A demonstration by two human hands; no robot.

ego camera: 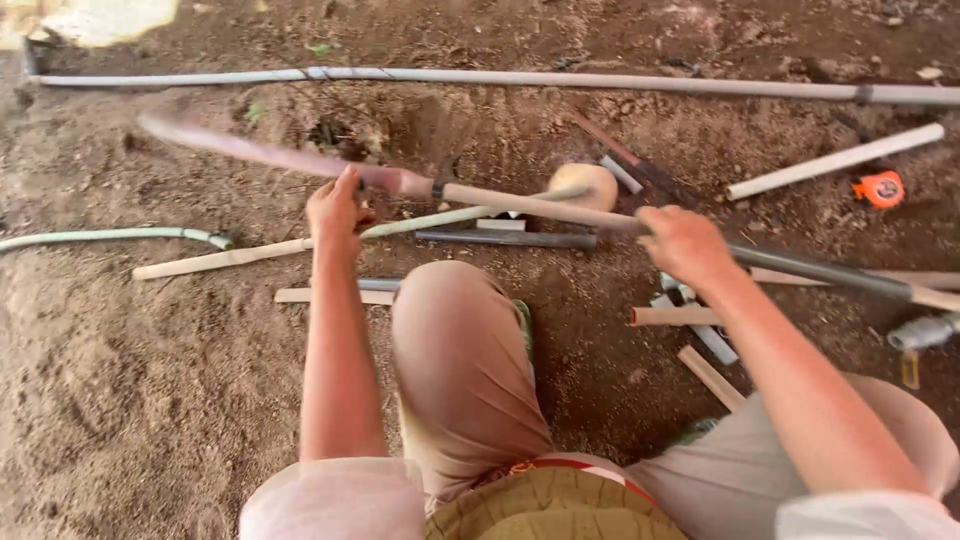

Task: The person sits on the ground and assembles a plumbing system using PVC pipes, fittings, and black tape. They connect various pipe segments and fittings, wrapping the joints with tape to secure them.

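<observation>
Head view, left hand: I see my left hand [338,212] closed round the blade end of a long tool [520,205], just left of where the blurred blade meets the wooden handle.
Head view, right hand: my right hand [688,246] is wrapped over the same handle further right, fingers curled round it.
Tool: it runs across the scene above the soil, blade to the far left, handle passing right beyond my hand.
Hole: a dug hollow [370,130] lies in the dirt just far of the left hand.
Ground: a long pipe [600,80] lies along the far edge; a hose [110,237] curves in at the left; short pipe offcuts [700,335] sit near my right knee.
Right side: an orange tape measure [880,188] lies beside a white pipe piece [835,160].
</observation>
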